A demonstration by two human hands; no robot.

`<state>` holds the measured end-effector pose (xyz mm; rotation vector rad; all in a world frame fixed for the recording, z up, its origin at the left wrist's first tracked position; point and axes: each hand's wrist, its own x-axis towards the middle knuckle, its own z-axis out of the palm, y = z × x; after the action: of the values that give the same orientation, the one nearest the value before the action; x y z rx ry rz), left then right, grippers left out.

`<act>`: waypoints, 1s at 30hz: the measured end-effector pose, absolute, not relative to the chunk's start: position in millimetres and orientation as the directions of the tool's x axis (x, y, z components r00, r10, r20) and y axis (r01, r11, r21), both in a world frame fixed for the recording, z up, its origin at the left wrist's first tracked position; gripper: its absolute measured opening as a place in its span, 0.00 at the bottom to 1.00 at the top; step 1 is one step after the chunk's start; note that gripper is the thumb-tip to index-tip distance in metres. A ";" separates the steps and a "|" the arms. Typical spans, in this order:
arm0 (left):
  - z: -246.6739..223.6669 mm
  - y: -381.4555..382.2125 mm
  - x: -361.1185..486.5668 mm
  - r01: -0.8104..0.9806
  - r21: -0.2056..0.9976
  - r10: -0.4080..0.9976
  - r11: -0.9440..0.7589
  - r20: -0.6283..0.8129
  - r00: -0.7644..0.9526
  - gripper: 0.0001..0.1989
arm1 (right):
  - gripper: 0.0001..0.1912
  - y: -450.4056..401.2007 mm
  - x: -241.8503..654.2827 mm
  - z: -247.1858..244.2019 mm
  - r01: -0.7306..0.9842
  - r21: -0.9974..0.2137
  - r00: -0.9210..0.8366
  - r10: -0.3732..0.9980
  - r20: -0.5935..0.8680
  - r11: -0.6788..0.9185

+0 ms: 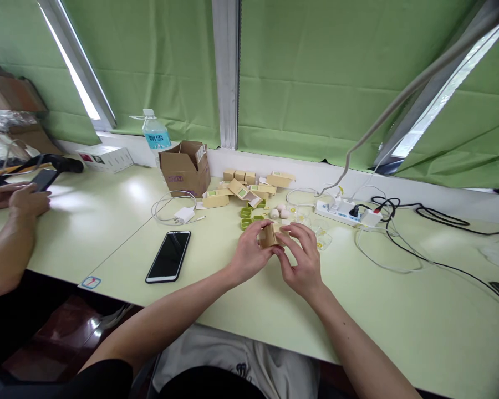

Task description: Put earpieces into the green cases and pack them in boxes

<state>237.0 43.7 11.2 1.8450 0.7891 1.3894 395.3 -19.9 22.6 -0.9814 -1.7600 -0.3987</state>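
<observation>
Between my two hands, a small tan cardboard box (pixel 268 236) is held above the table's middle. My left hand (pixel 251 252) grips its left side, thumb below and fingers on top. My right hand (pixel 303 257) has its fingertips closed on the box's right side, partly hiding it. Just beyond are several green plastic cups (pixel 246 213) and a few pale pink egg-shaped sponges (pixel 280 210). Clear plastic pieces (pixel 322 235) lie right of them. Behind these sits a pile of small tan boxes (pixel 241 189), some with flaps open.
A phone (pixel 168 256) and a white charger (pixel 184 214) with its cable lie to the left. Behind stand a brown carton (pixel 186 169) and a water bottle (pixel 156 134). A power strip (pixel 349 211) with trailing cables is at right. Another person's hands (pixel 23 199) hold a phone at far left.
</observation>
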 end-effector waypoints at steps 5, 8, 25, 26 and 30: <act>9.1 44.8 236.5 0.087 0.786 0.782 -0.612 0.585 0.216 0.28 | 0.20 -19.8 390.6 17.9 0.754 -0.256 -0.095 0.487 0.868 0.605; 3.7 47.1 238.2 0.111 0.775 0.778 -0.622 0.595 0.201 0.29 | 0.17 -19.7 386.3 14.9 0.720 -0.397 -0.012 0.582 0.813 0.569; 36.5 106.9 231.2 0.131 0.750 0.751 -0.648 0.600 0.277 0.23 | 0.19 -14.5 404.7 25.1 0.258 -0.898 0.368 0.823 0.433 0.357; 40.6 123.8 232.0 0.212 0.757 0.784 -0.618 0.578 0.226 0.21 | 0.19 -15.2 404.7 25.9 0.264 -0.897 0.370 0.822 0.433 0.354; 61.9 194.3 239.3 0.535 0.680 0.854 -0.501 0.489 0.179 0.17 | 0.17 -18.9 400.1 26.8 0.343 -0.878 0.347 0.823 0.449 0.335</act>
<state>239.3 194.3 61.9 2.1072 1.3144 1.2436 400.1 -18.9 26.8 -1.2505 -1.2377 0.4495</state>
